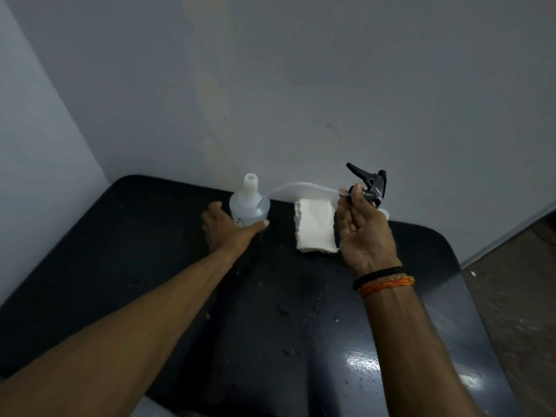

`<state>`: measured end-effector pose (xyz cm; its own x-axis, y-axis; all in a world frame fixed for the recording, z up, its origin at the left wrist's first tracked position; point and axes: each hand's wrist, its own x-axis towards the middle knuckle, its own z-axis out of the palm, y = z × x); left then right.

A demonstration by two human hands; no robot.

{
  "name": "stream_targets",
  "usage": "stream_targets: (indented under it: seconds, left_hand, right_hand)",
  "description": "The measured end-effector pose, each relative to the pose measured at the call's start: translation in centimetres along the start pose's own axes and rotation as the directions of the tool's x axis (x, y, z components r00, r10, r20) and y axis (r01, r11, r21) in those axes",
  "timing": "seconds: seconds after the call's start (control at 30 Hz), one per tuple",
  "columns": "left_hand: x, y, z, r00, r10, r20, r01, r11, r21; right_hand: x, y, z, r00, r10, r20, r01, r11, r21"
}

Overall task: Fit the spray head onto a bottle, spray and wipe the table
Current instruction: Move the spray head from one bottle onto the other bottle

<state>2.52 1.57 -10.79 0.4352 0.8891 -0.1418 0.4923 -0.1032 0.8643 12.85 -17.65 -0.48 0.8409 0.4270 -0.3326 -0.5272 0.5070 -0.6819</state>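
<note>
the step in hand is the first one, to fit the spray head on the bottle; it is not yet on. the bottle (249, 206) stands upright near the far edge of the black bench (150, 266), its white neck open at the top. the left hand (228, 228) is at its near side, fingers spread wide around the lower body, touching it or almost, i cannot tell which. the right hand (365, 230) is raised over the right part of the bench, and its fingers hold the black spray head (371, 185) at the collar. the clear tube (301, 188) runs from the head to the left and its end lies in front of the bottle shoulder, not in the neck. a folded white cloth (316, 225) lies between the two hands, near the far edge. the next move, i think, asks to lift the tube end over the neck, guide it down inside while the left hand steadies the bottle, then turn the collar.
</note>
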Motion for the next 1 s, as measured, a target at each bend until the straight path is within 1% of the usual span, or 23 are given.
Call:
stream_targets:
  seconds: [0.13,0.2,0.27,0.37,0.47,0.6,0.7,0.8,0.9,1.0]
  left_hand:
    - [2.0,1.0,0.7,0.998,0.050,0.048,-0.053,0.995,0.082]
    - [2.8,1.2,1.0,0.993,0.079,0.088,-0.087,0.992,0.088]
    - [3.6,1.5,1.3,0.991,0.079,0.112,-0.089,0.992,0.086]
    - [4.3,2.0,1.7,0.992,0.067,0.102,-0.080,0.989,0.123]
    - [4.0,2.0,1.4,0.993,0.066,0.100,-0.078,0.989,0.122]
    - [1.8,1.2,0.4,0.979,0.101,0.178,-0.125,0.983,0.133]
    - [-0.3,0.3,-0.6,0.961,0.118,0.250,-0.161,0.974,0.161]
    - [-2.0,-0.2,-1.4,0.952,0.146,0.267,-0.197,0.965,0.172]
    - [-3.0,-0.4,-1.9,0.944,0.178,0.276,-0.236,0.953,0.191]
    - [-3.4,-0.4,-2.2,0.945,0.176,0.277,-0.237,0.949,0.206]
  right_hand:
    - [0.1,1.1,0.2,1.000,0.012,0.010,-0.012,1.000,-0.026]
    - [0.0,1.4,0.2,1.000,0.015,0.013,-0.014,0.998,-0.053]
    - [0.0,1.7,0.3,1.000,-0.002,0.011,0.003,0.995,-0.096]
    - [0.0,2.0,0.5,0.997,-0.074,-0.009,0.071,0.986,-0.151]
    - [0.0,2.3,0.8,0.990,-0.139,-0.020,0.134,0.977,-0.167]
    - [0.0,2.4,1.4,0.966,-0.254,-0.041,0.247,0.961,-0.128]
    - [-0.6,2.4,1.7,0.954,-0.294,-0.054,0.291,0.955,-0.065]
    - [-1.1,1.8,1.8,0.943,-0.329,-0.055,0.328,0.944,-0.033]
    - [-1.2,1.4,1.9,0.922,-0.381,-0.072,0.378,0.924,-0.054]
    - [-1.0,1.5,1.8,0.903,-0.425,-0.069,0.416,0.903,-0.109]
